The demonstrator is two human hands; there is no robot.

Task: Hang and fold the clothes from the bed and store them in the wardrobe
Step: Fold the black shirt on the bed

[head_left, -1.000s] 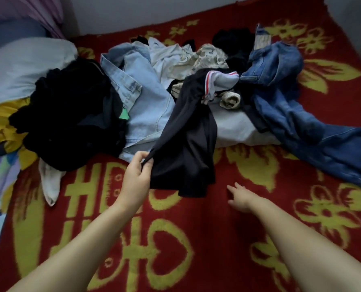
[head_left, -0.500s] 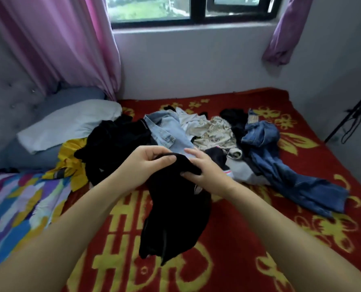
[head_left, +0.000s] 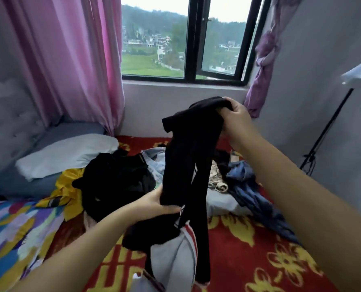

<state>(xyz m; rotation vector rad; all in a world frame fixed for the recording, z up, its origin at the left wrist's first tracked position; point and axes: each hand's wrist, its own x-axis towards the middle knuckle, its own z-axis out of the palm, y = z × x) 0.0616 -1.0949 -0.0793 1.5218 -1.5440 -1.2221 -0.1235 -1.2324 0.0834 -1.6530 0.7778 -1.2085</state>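
Since the earlier frame we note that our right hand (head_left: 235, 118) has risen from chest height to the level of the window sill, carrying the top of the black garment (head_left: 188, 165) with it; the left hand (head_left: 154, 202) has dropped lower along the cloth. The view has tilted up as well, so more of the window (head_left: 188, 39) shows.

Right hand: fingers curled over and clamped on the bunched upper end of the garment. Left hand: thumb on the near side, fingers behind, pinching the garment about midway down. The garment hangs stretched between the two hands, above the bed (head_left: 249, 256), its lower part with a grey, red-striped lining (head_left: 175, 260) dangling near the bottom of the view.

Behind it on the red and yellow bed cover lies the clothes pile (head_left: 116, 180): black items at left, pale denim in the middle, blue jeans (head_left: 251, 186) at right. White pillow (head_left: 68, 154) at left, under the pink curtain (head_left: 70, 60).
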